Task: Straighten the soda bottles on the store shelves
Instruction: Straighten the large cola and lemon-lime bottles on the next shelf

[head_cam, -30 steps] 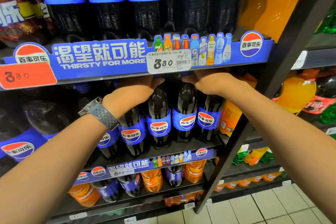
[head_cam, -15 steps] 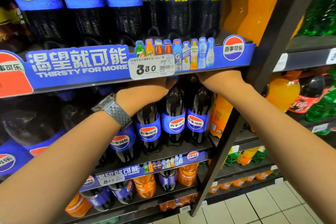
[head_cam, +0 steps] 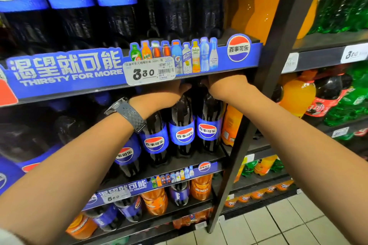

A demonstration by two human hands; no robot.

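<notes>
the left hand [head_cam: 165, 93] reaches up under the blue shelf strip [head_cam: 65, 74], to the top of a pepsi bottle [head_cam: 182, 123] on the middle shelf. its thumb points to the right, but the other fingers are hidden behind the strip, so one cannot tell if it grips the cap or only touches it. the right hand [head_cam: 225, 85] is just beside it, above the neighbour pepsi bottle [head_cam: 209, 121], the last dark one in the row. its fingers are hidden too, so its hold also cannot be told. a grey wristwatch [head_cam: 129, 114] sits on the left wrist.

these two bottles stand upright near the front edge, side by side, with labels facing outward. to the left, two more pepsi bottles [head_cam: 154, 139] stand in the same row, partly behind the left forearm. to the right, an orange soda bottle [head_cam: 231, 125] stands beside the black upright post [head_cam: 266, 77]. a white price tag [head_cam: 148, 70] hangs on the strip above the hands.

the bottles look full, so they are probably rather heavy. the plastic body seems stiff and smooth, maybe slippery at the label. the neck and cap look like the good place to hold: a small twist there should turn a label forward. the gap under the upper shelf is narrow, so sliding seems easier than lifting.
</notes>
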